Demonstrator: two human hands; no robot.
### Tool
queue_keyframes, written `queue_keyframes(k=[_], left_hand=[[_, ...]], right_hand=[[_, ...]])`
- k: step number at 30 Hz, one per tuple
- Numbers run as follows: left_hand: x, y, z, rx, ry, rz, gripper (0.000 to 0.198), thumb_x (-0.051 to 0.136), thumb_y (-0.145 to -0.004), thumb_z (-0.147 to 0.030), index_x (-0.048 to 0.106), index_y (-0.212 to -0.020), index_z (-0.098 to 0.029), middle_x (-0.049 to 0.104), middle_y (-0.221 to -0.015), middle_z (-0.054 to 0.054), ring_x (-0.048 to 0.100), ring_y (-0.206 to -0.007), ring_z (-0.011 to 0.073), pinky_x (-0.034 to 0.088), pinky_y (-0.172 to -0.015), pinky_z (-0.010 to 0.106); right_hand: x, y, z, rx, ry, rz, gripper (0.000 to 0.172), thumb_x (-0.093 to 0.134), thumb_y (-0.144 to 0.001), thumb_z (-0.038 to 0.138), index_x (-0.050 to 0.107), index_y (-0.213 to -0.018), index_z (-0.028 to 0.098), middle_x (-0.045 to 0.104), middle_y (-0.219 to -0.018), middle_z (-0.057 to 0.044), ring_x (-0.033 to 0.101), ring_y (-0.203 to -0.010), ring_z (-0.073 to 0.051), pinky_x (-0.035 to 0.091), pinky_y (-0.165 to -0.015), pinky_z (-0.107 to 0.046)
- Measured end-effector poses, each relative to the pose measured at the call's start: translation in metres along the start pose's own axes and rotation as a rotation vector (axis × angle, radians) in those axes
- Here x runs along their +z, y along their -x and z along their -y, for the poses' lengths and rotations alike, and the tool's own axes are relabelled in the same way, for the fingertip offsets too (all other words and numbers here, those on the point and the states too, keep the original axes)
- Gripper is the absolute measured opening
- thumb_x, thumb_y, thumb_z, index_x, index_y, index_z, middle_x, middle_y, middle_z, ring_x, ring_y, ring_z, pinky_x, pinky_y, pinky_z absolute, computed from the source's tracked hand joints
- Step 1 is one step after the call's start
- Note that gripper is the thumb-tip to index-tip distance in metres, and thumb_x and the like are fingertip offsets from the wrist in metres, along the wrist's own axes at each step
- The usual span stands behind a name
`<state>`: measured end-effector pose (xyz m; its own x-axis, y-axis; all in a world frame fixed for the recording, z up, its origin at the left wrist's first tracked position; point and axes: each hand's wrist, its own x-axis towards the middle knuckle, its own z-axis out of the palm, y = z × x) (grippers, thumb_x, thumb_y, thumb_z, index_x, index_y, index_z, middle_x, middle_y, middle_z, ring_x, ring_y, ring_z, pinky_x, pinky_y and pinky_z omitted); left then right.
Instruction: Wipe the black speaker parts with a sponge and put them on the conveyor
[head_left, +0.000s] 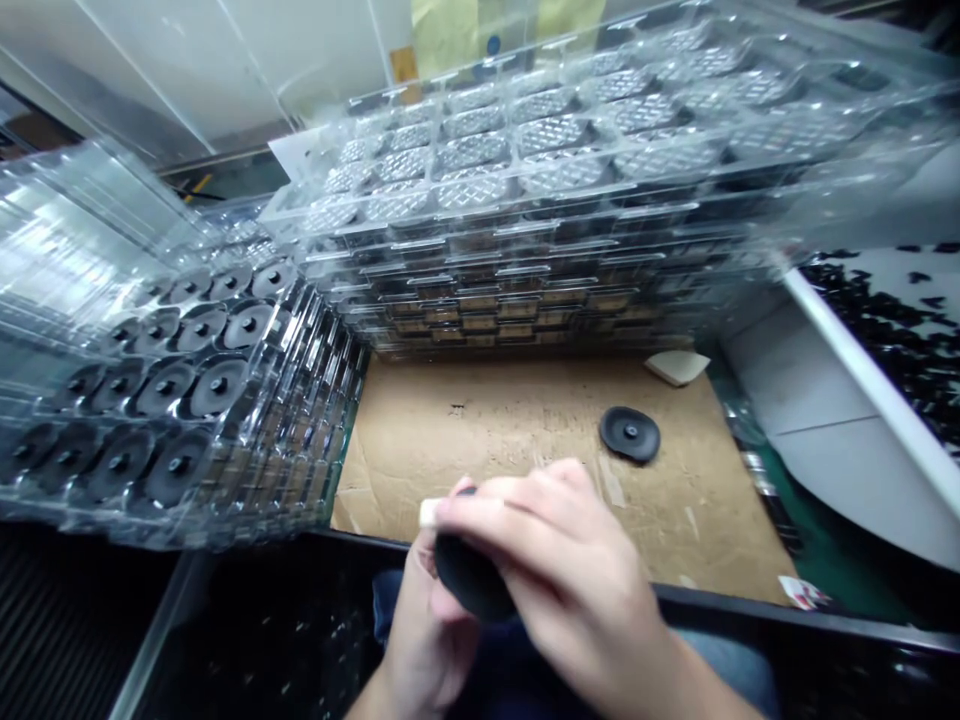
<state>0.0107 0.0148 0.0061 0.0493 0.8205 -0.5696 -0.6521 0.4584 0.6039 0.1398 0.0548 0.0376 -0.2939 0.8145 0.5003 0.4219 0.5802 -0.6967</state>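
A dark oval disc is held tilted between my two hands, just over the front edge of the cardboard sheet. My left hand grips it from below and the left, its fingers partly hidden behind the disc. From the right, my right hand closes over its upper edge. A small white bit shows at the fingertips; whether it is a finger cover or a loose piece I cannot tell. Beyond my right hand, a similar black oval disc with a small central stub lies on the cardboard.
Stacked clear plastic trays with oval pockets stand at the back. More trays on the left hold rows of black discs. A pale wedge-shaped piece lies at the back right, near a white bin of small black parts.
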Motion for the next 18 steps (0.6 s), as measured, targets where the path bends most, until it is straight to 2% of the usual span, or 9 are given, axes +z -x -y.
queue_keyframes(k=[3,5,7,9,11,14,16,18], left_hand=[[-0.003,-0.001,0.004,0.119,0.006,-0.063,0.064,0.083,-0.044,-0.043,0.066,-0.104,-0.026,0.069,-0.098,0.002,0.058,-0.101,0.0237,0.042,-0.093,0.03],[-0.005,-0.003,0.007,0.125,0.05,-0.047,0.064,0.082,-0.047,-0.043,0.065,-0.106,-0.027,0.069,-0.104,0.003,0.058,-0.104,0.0245,0.042,-0.095,0.032],[-0.007,-0.006,0.009,0.115,0.076,0.001,0.055,0.081,-0.052,-0.038,0.067,-0.103,-0.025,0.069,-0.103,0.005,0.06,-0.101,0.0243,0.044,-0.094,0.034],[-0.011,-0.009,0.009,0.148,0.074,-0.017,0.055,0.083,-0.05,-0.03,0.067,-0.103,-0.025,0.071,-0.097,0.003,0.063,-0.094,0.0206,0.049,-0.086,0.027],[-0.015,-0.011,0.007,0.175,0.09,-0.044,0.066,0.085,-0.045,-0.029,0.065,-0.107,-0.026,0.07,-0.1,0.003,0.063,-0.091,0.0191,0.051,-0.08,0.023],[-0.018,-0.009,0.002,0.104,0.144,0.007,0.072,0.083,-0.047,-0.038,0.06,-0.114,-0.027,0.065,-0.116,0.007,0.061,-0.102,0.0262,0.048,-0.091,0.033],[-0.017,-0.006,-0.002,0.062,0.147,0.05,0.072,0.079,-0.05,-0.045,0.058,-0.116,-0.026,0.06,-0.124,0.01,0.056,-0.111,0.0312,0.043,-0.097,0.04],[-0.015,-0.004,-0.006,0.039,0.143,0.073,0.069,0.077,-0.052,-0.046,0.059,-0.116,-0.026,0.058,-0.127,0.01,0.054,-0.115,0.0316,0.042,-0.098,0.039]], right_hand=[[0.001,-0.003,0.001,0.102,0.197,0.103,0.025,0.041,-0.091,0.014,0.065,-0.096,0.019,0.068,-0.075,0.0,0.053,-0.062,-0.014,0.03,-0.062,-0.031],[0.003,-0.006,0.003,0.005,0.218,0.027,0.026,0.039,-0.092,0.015,0.065,-0.096,0.017,0.069,-0.076,-0.002,0.054,-0.06,-0.014,0.031,-0.06,-0.031],[0.005,-0.009,0.001,-0.061,0.062,-0.043,0.024,0.042,-0.091,0.014,0.064,-0.1,0.017,0.07,-0.083,-0.002,0.059,-0.065,-0.013,0.035,-0.062,-0.03],[0.004,-0.009,-0.006,0.048,-0.076,-0.003,0.022,0.047,-0.088,0.014,0.064,-0.1,0.021,0.071,-0.087,0.001,0.061,-0.071,-0.012,0.039,-0.065,-0.028],[0.003,-0.003,-0.019,0.262,-0.096,0.102,0.018,0.052,-0.086,0.019,0.065,-0.096,0.025,0.071,-0.087,0.002,0.062,-0.074,-0.013,0.043,-0.066,-0.027],[0.007,0.023,-0.048,0.509,-0.055,0.124,0.018,0.052,-0.087,0.03,0.067,-0.096,0.025,0.07,-0.092,-0.001,0.063,-0.074,-0.015,0.048,-0.061,-0.025],[0.017,0.046,-0.067,0.575,-0.028,0.127,0.022,0.052,-0.086,0.034,0.068,-0.095,0.023,0.071,-0.092,-0.004,0.064,-0.072,-0.016,0.05,-0.06,-0.026],[0.025,0.062,-0.08,0.581,-0.02,0.163,0.022,0.053,-0.084,0.035,0.069,-0.091,0.022,0.072,-0.086,-0.004,0.066,-0.07,-0.018,0.052,-0.061,-0.028]])
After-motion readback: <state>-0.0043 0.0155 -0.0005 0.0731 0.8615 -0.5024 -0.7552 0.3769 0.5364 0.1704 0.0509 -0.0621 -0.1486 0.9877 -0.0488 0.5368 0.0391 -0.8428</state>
